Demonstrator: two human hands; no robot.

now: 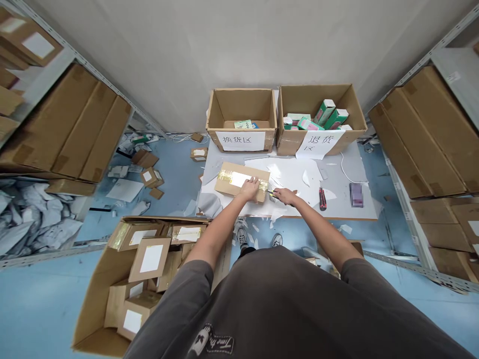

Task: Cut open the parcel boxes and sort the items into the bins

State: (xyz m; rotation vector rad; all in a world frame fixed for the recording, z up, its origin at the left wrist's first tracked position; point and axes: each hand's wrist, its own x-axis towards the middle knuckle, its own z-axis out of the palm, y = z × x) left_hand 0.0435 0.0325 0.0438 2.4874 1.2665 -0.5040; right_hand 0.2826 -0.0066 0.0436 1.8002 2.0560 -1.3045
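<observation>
"Where's the taped carton (239, 180)?"
"On the table (337, 205), left of centre; the left hand (250, 188) lies spread over it, gripping nothing."
"And the right hand (285, 196)?"
"Closed around a slim tool, apparently a cutter (273, 193), at its right end."

Two open cartons, the left one (241, 97) and the right one (318, 92), sit side by side along the worktop's (220, 158) far edge, upper centre of the frame. A taped parcel (220, 184) lies before the left one; a phone (356, 195) lies at the worktop's right. A large carton (90, 299) holding boxes (150, 258) stands lower left.
</observation>
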